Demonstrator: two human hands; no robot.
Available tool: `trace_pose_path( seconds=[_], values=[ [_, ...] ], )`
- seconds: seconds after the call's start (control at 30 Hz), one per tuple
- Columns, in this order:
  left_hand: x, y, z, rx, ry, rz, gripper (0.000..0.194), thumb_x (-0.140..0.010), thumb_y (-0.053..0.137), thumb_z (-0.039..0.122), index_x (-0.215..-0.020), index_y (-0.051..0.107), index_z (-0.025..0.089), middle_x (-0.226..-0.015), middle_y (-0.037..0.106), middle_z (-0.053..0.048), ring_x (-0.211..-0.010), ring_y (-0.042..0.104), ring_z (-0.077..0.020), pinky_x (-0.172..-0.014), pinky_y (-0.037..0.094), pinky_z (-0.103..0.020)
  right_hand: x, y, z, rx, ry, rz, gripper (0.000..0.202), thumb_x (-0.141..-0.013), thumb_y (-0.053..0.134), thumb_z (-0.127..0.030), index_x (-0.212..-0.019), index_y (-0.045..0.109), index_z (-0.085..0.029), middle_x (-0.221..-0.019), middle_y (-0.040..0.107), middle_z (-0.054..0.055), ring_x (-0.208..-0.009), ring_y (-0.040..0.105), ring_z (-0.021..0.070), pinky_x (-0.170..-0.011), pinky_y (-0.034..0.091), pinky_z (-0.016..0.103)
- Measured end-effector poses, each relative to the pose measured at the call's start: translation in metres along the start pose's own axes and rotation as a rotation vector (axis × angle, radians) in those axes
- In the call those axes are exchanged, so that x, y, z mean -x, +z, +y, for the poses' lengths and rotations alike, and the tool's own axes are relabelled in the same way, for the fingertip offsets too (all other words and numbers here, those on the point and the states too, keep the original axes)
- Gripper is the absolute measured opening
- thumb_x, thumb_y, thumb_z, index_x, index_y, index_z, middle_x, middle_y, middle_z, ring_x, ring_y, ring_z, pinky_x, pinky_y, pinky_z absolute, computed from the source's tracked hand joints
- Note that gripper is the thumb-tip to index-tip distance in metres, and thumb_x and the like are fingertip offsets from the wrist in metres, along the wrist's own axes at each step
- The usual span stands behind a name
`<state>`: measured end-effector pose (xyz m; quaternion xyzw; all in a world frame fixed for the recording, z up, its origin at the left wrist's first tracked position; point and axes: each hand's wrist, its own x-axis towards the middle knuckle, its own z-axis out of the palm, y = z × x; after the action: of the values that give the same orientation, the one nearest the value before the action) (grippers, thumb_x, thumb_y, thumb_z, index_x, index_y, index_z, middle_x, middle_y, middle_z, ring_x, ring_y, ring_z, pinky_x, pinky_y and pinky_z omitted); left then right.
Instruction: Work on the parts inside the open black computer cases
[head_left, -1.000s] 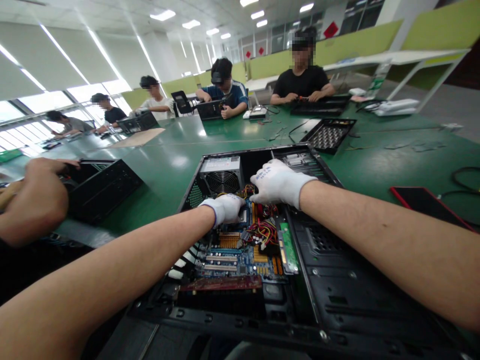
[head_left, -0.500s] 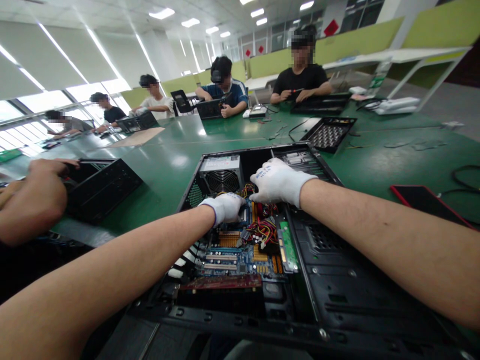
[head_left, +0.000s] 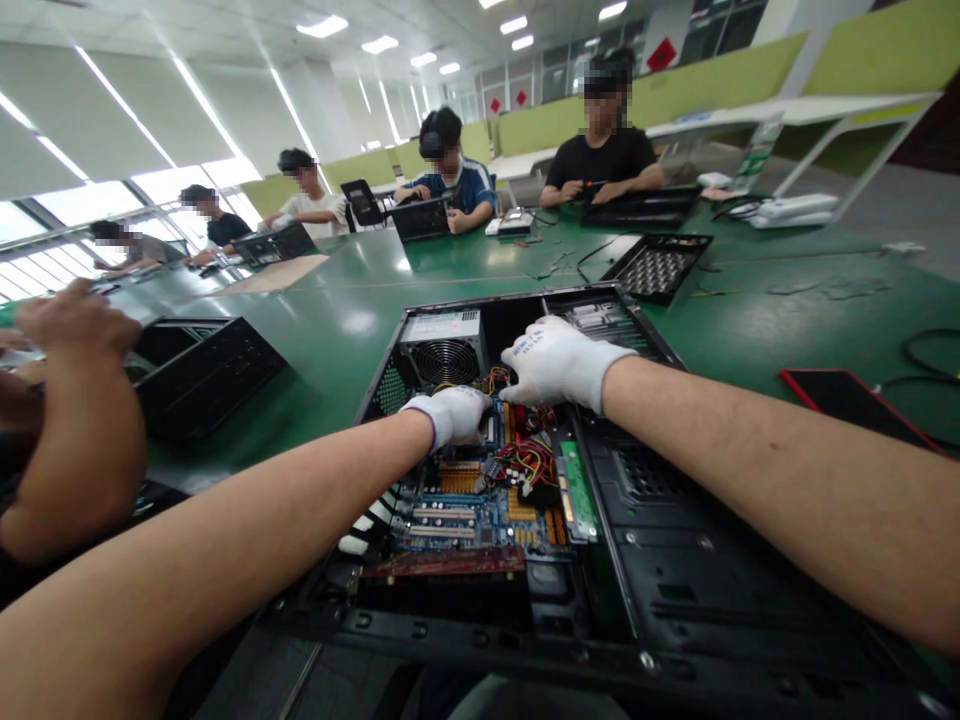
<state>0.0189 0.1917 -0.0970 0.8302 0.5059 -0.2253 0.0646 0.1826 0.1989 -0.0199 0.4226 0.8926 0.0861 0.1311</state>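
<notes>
An opened computer case (head_left: 450, 628) lies in front of me, its blue motherboard (head_left: 487, 520) facing up. My left hand (head_left: 456, 416), in a white glove, reaches low over the upper board, below the power supply (head_left: 442, 345). Its fingers are closed and pointed inward; what they grip is hidden. My right hand (head_left: 551, 362), also gloved, is bent down beside the power supply, with thumb and fingers drawn in near thin cables (head_left: 496, 380). Whatever it holds cannot be made out. Below both hands lies a bundle of red, yellow and black wires (head_left: 529, 462). A red expansion card (head_left: 450, 563) sits nearer me.
Left of my case, a co-worker's arm (head_left: 82, 400) is raised by another black case (head_left: 214, 375). A black part with a perforated panel (head_left: 660, 268) lies across the green table (head_left: 345, 290). A red-edged dark device (head_left: 855, 405) is at right. Several people work opposite.
My two hands stay almost where they were. The co-worker's hand at the left has lifted up and away from the neighbouring case.
</notes>
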Motion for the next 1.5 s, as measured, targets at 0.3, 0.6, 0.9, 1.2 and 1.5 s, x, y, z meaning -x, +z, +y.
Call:
trace_pose_path(
  seconds=[0.3, 0.6, 0.9, 1.2, 1.5],
  values=[
    [0.004, -0.003, 0.001, 0.029, 0.02, -0.031, 0.051, -0.08, 0.083, 0.04, -0.125, 0.069, 0.022, -0.121, 0.075, -0.007, -0.108, 0.073, -0.0267, -0.093, 0.059, -0.032, 0.005, -0.003, 0.004, -0.039, -0.033, 0.039, 0.066, -0.092, 0.049, -0.064, -0.128, 0.073, -0.015, -0.124, 0.076, 0.018, -0.119, 0.069, 0.0364, -0.098, 0.049, 0.046],
    [-0.002, 0.0, 0.001, 0.04, 0.004, -0.103, 0.037, -0.1, 0.067, 0.039, -0.131, 0.063, 0.018, -0.13, 0.065, -0.01, -0.112, 0.067, -0.0253, -0.094, 0.06, -0.047, 0.008, -0.001, 0.004, -0.09, -0.032, 0.061, 0.066, -0.092, 0.049, -0.063, -0.127, 0.074, -0.013, -0.126, 0.075, 0.02, -0.121, 0.068, 0.0377, -0.102, 0.048, 0.047],
    [0.0, -0.01, 0.002, 0.055, 0.006, -0.121, 0.036, -0.097, 0.071, 0.038, -0.126, 0.066, 0.017, -0.125, 0.069, -0.01, -0.11, 0.068, -0.0248, -0.096, 0.059, -0.047, 0.018, -0.011, 0.007, -0.213, -0.045, 0.085, 0.063, -0.093, 0.053, -0.063, -0.129, 0.073, -0.015, -0.13, 0.073, 0.018, -0.122, 0.068, 0.0331, -0.102, 0.05, 0.04],
    [0.0, -0.01, 0.002, 0.048, 0.012, -0.157, 0.036, -0.099, 0.068, 0.04, -0.128, 0.065, 0.018, -0.129, 0.066, -0.01, -0.112, 0.067, -0.0256, -0.095, 0.059, -0.047, 0.087, 0.0, 0.03, -0.396, 0.025, 0.366, 0.077, -0.094, 0.051, -0.068, -0.147, 0.061, -0.013, -0.15, 0.06, 0.019, -0.141, 0.052, 0.0351, -0.12, 0.04, 0.05],
    [0.001, -0.01, 0.005, 0.065, -0.036, -0.128, 0.034, -0.1, 0.068, 0.038, -0.127, 0.065, 0.018, -0.129, 0.067, -0.01, -0.111, 0.067, -0.0247, -0.094, 0.059, -0.046, 0.173, 0.075, 0.053, -0.548, 0.357, 0.525, 0.084, -0.081, 0.061, -0.077, -0.147, 0.057, -0.024, -0.149, 0.06, 0.018, -0.136, 0.057, 0.0428, -0.114, 0.046, 0.065]
  ],
)
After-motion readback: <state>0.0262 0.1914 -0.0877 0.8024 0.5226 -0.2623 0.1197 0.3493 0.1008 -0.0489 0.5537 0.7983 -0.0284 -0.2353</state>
